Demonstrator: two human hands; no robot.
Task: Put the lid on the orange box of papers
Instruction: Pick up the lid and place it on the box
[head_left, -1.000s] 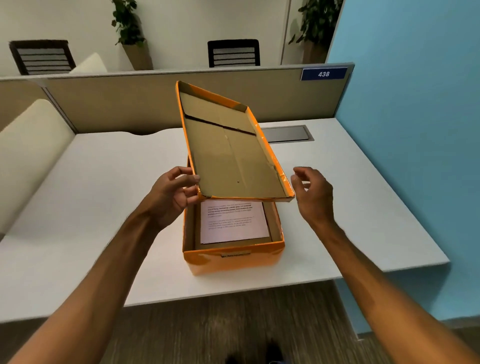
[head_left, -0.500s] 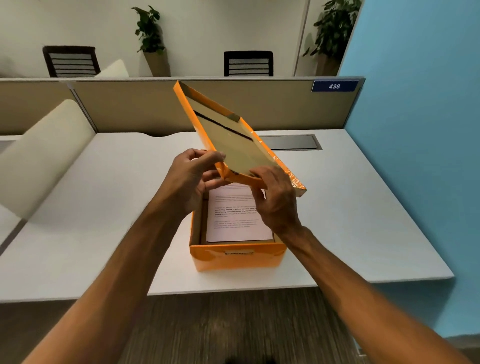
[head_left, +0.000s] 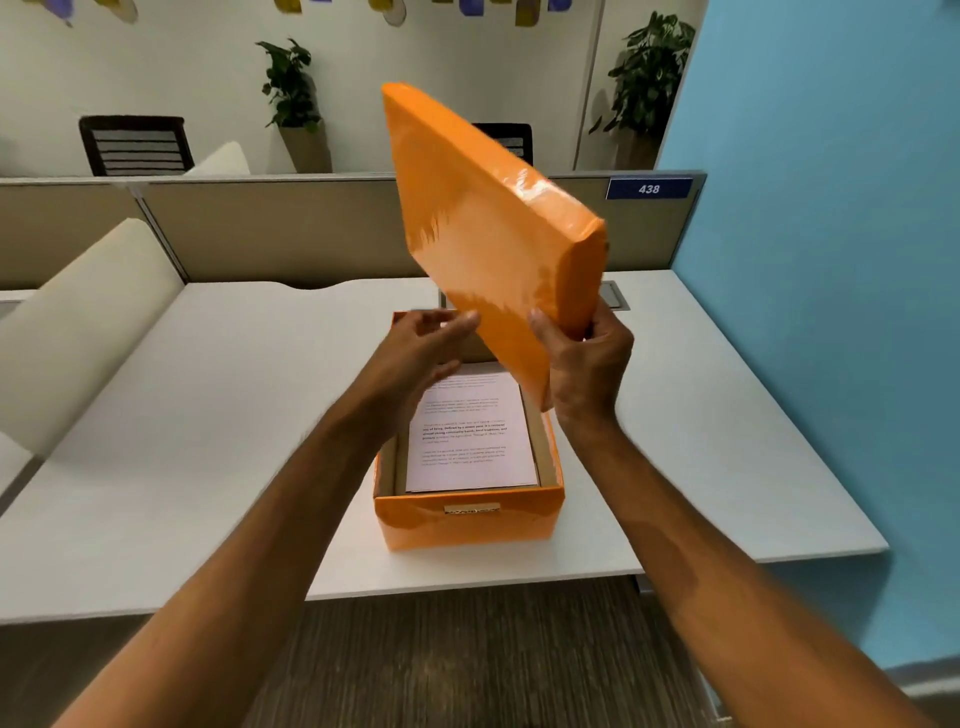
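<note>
- We are holding the orange lid (head_left: 488, 234) tilted steeply above the open orange box (head_left: 470, 522) of papers (head_left: 470, 431) on the surface (head_left: 208, 415).
- Our right hand (head_left: 584, 371) is grasping the lid's lower corner; our left hand (head_left: 421, 345) is touching its edge, grip loose.
- Next, we judge, comes levelling the lid, hollow side down, and lowering it squarely over the rim.

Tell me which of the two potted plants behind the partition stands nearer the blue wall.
The taller potted plant on the right, right beside the blue wall. The other potted plant stands farther left, near the slatted chair.

Text on papers (head_left: 470, 431) perhaps too small.
</note>
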